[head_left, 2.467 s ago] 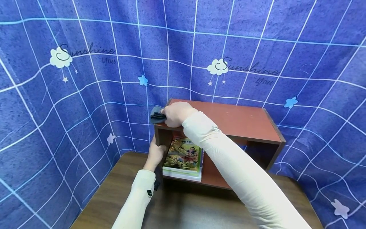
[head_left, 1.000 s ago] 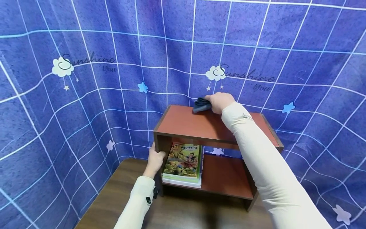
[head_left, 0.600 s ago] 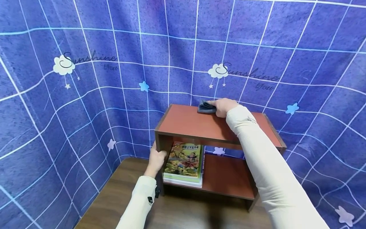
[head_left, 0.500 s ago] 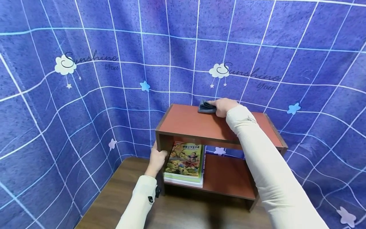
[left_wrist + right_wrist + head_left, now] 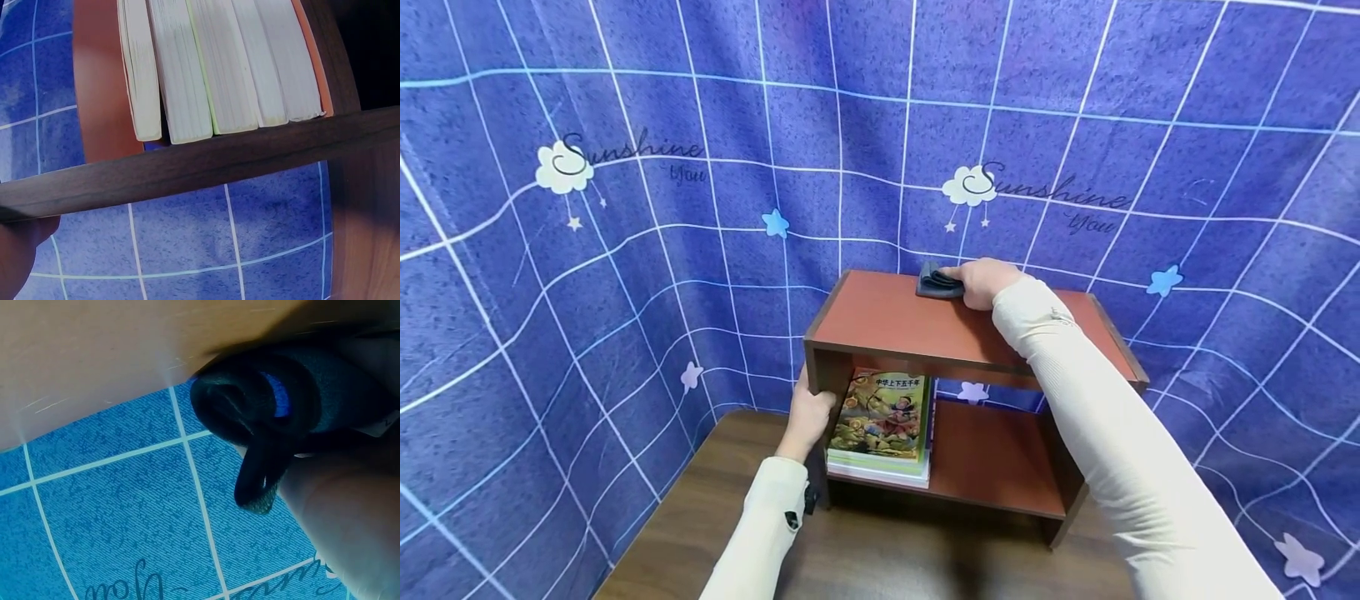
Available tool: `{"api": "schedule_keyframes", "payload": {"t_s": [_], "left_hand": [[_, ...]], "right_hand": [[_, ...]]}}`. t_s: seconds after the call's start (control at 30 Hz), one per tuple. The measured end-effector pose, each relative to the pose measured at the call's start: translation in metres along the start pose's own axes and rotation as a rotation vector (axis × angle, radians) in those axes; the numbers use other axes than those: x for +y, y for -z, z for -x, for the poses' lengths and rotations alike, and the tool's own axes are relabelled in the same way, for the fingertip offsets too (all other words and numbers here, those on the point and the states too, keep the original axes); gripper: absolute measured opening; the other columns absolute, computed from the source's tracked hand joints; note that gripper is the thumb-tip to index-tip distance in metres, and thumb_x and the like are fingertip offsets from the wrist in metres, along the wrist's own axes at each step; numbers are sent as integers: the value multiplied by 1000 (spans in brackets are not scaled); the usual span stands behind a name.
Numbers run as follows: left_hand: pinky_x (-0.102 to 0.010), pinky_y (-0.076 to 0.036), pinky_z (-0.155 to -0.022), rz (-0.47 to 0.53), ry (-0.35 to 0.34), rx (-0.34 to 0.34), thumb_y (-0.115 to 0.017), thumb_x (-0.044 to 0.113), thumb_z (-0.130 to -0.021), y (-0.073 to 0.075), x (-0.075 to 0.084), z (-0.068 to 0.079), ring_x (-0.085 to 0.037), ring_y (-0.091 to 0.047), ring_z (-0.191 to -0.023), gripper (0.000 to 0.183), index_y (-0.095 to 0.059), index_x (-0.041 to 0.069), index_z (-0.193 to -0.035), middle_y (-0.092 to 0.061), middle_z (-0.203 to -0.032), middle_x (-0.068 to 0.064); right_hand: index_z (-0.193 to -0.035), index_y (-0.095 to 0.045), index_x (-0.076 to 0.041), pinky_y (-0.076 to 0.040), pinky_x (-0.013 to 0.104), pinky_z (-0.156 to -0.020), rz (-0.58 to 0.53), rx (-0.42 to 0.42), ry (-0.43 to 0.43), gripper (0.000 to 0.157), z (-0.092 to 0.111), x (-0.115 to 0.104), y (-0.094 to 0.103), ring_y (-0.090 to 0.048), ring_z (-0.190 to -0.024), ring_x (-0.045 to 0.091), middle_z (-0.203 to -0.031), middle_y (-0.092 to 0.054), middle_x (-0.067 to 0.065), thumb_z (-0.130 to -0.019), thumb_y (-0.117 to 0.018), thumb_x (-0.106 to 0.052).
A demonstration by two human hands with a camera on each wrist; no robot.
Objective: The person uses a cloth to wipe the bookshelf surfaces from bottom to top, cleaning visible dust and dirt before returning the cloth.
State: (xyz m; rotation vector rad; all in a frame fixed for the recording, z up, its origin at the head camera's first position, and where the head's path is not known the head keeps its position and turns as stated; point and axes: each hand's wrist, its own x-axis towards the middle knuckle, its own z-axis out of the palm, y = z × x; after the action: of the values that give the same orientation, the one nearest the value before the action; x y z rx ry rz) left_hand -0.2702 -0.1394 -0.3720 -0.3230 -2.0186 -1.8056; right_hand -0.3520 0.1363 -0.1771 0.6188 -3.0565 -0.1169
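Blue gridded curtain (image 5: 880,212) behind; right hand (image 5: 987,283) pinches folded dark-grey cloth (image 5: 938,285), apparently wiping red-topped wooden shelf (image 5: 887,321) under its fingers; next stroke wants pressure; left hand (image 5: 807,419): fingers hidden, can't tell.

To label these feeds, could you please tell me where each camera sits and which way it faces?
Head: on the head, facing forward and down at the shelf; left hand, right hand, sleeves show.
Left wrist: on that wrist, facing the books; the hand partly shows.
Right wrist: on that wrist, facing the cloth; the hand partly shows.
Head and left wrist share the books.
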Motion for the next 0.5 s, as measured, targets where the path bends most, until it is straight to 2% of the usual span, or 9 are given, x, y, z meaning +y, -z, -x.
{"api": "schedule_keyframes", "payload": {"t_s": [0.17,0.3,0.4,0.5], "left_hand": [[-37,-31,-89,-7,-3,-23,-47,-16,-72,-1,0,-1,-29,-42,-110,79,-28,2,-147,-40,-140,-23],[-36,-31,-91,-9,-15,-28,-47,-16,-72,-2,-2,-3,-27,-42,-110,79,-28,2,-147,-41,-140,-22],[-36,-30,-93,4,-13,-27,-46,-16,-72,-1,-15,-8,-26,-41,-113,81,-27,6,-148,-39,-142,-20],[-37,-30,-93,1,-5,-12,-46,-16,-72,-1,-30,-12,-25,-41,-113,83,-27,8,-149,-40,-142,-18]], "right_hand": [[-145,-41,-20,-42,45,-86,3,9,33,69,9,0,3,-54,-107,35,-125,-55,22,-79,-49,0],[-145,-40,-22,-42,44,-85,2,-10,41,70,19,-1,6,-51,-113,36,-131,-51,21,-80,-50,0],[-146,-39,-23,-43,43,-83,3,-20,62,71,27,-4,6,-49,-116,35,-134,-49,19,-80,-50,0],[-146,-38,-22,-44,43,-78,7,-20,91,73,37,-8,5,-51,-113,33,-132,-51,20,-78,-51,1]]}}
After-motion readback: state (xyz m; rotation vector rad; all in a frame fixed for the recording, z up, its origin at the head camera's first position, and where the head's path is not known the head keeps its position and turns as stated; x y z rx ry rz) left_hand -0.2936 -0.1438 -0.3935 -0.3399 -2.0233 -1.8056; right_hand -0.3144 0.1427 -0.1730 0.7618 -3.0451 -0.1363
